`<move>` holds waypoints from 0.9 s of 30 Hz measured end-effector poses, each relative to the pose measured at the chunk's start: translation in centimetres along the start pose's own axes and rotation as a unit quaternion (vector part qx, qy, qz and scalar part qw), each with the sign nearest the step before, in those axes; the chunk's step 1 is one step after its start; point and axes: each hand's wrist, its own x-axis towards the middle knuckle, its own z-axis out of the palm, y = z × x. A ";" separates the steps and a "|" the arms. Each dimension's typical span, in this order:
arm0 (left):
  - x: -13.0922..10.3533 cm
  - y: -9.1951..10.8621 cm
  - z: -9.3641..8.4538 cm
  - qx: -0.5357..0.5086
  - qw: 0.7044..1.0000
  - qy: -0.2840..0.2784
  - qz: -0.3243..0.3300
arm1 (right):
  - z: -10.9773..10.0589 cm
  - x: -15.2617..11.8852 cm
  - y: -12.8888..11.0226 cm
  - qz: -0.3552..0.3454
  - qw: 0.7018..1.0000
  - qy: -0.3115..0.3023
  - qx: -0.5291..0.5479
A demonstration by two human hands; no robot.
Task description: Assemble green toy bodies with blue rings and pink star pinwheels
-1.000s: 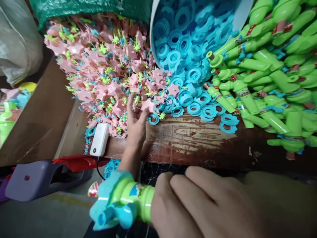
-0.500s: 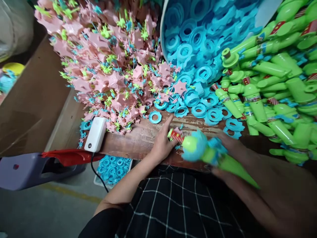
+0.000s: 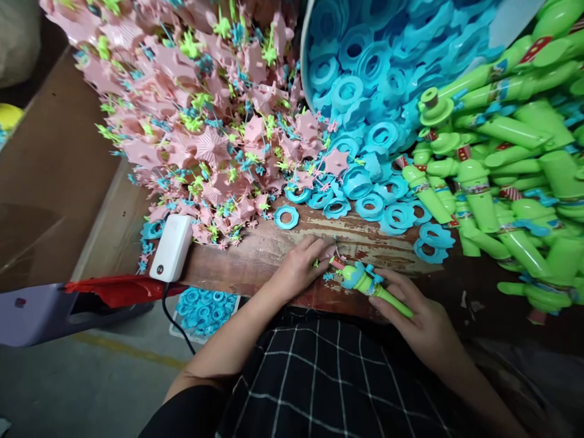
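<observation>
My right hand point(image 3: 422, 313) is closed around the lower body of a green plastic toy point(image 3: 390, 299), which lies tilted just above the table's front edge. The toy has a blue scalloped ring around its round part and a red-and-white striped tip pointing left. My left hand point(image 3: 301, 267) is closed at that tip, fingers curled over a pink star-shaped piece point(image 3: 329, 252) with small blue and green figures dangling from it. The fingers partly hide this piece. I cannot tell whether it touches the tip. A loose blue ring point(image 3: 278, 217) lies flat beyond my left hand.
Pink star pieces point(image 3: 212, 146) are heaped at the back left. Blue rings point(image 3: 347, 90) spill from a tipped white tub. Several green toys point(image 3: 474, 182) are piled at the right. A white power bank point(image 3: 172, 248) with a black cable sits at the left edge, above a bin of blue rings point(image 3: 207, 310).
My right hand has brought the green toy down and left, close to the table. My left hand's fingers, outstretched before, have curled in around the pink piece near the toy's tip.
</observation>
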 end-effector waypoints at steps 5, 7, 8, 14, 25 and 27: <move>-0.3 0.0 0.2 0.003 1.000 0.003 0.001 | 1.1 0.2 0.7 -0.019 1.000 0.014 0.020; -0.4 -0.1 0.2 -0.001 1.000 0.007 -0.001 | 1.4 0.2 0.9 -0.034 0.999 0.018 0.015; -0.5 -0.2 0.2 -0.003 1.000 0.009 -0.001 | 1.5 0.1 1.0 -0.041 0.999 0.020 0.010; -0.5 -0.3 0.3 -0.018 1.000 0.010 -0.001 | 2.1 -0.4 0.7 -0.031 0.999 0.022 -0.008; -1.0 -0.6 0.6 -0.004 1.000 -0.001 0.012 | -0.9 0.8 -5.0 -0.163 0.937 0.029 -0.307; -1.1 -0.6 0.6 0.001 1.000 -0.018 0.017 | -1.3 1.4 -7.8 -0.184 0.891 0.037 -0.413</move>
